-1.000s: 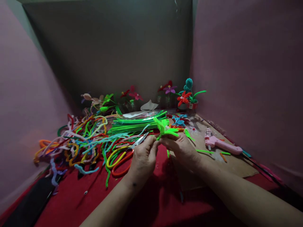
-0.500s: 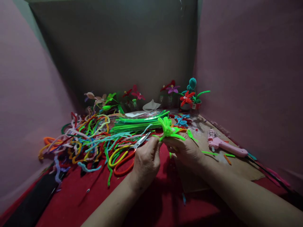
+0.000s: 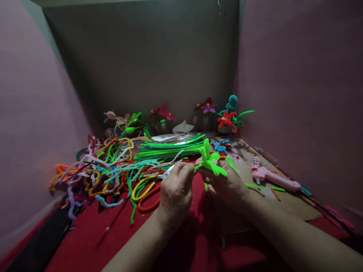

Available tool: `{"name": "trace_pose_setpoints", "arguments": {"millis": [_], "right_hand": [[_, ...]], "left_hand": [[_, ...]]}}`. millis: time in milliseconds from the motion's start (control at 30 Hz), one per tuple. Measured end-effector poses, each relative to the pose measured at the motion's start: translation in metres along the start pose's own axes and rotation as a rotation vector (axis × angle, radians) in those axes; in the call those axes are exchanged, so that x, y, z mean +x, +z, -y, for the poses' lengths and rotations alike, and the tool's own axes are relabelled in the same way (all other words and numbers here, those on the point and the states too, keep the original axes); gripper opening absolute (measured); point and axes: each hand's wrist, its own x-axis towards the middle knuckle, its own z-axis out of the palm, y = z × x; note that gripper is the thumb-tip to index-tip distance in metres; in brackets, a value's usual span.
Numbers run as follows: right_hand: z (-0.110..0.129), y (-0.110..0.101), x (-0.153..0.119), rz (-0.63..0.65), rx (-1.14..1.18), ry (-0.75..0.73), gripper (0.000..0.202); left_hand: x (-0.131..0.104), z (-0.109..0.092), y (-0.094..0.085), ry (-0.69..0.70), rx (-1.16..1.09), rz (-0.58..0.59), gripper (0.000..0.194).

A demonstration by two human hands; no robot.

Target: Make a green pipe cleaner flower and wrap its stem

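A bright green pipe-cleaner flower with a pale beaded centre is between my hands, its petals facing right. My right hand is closed on it from beneath and behind the petals. The fingers of my left hand are pinched at the flower's stem end, left of the petals. Partly hidden behind my left hand lie scissors with yellow and red handles.
Many tangled coloured pipe cleaners cover the left. A green bundle lies behind my hands. On the right, a pink glue gun rests on a brown board. Finished flowers stand at the back; a black object lies front left.
The green flower has turned, so its petals and beaded centre show more openly to the right. My left hand now covers more of the scissors' blades. The whole view has shifted slightly.
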Motion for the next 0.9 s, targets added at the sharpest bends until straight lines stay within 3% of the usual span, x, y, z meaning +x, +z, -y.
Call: {"name": "trace_pose_setpoints", "arguments": {"millis": [100,300,433,567,733,900], "right_hand": [[0.000,0.000,-0.001,0.000,0.000,-0.011,0.015],[0.003,-0.001,0.000,0.019,-0.012,0.063,0.011],[0.007,-0.002,0.002,0.059,0.039,0.119,0.007],[0.010,-0.002,0.002,0.088,0.045,0.136,0.007],[0.008,-0.005,0.000,0.082,0.049,0.161,0.008],[0.008,-0.006,-0.001,0.156,0.025,0.177,0.004]], "left_hand": [[-0.002,-0.004,0.000,-0.104,-0.102,0.033,0.013],[0.004,-0.015,-0.002,-0.542,-0.537,0.185,0.021],[0.011,-0.017,-0.006,-0.760,-0.844,0.290,0.023],[0.014,-0.013,-0.010,-0.836,-1.052,0.378,0.028],[0.013,-0.007,-0.013,-0.949,-1.389,0.530,0.019],[0.011,-0.001,-0.012,-0.956,-1.605,0.634,0.021]]}}
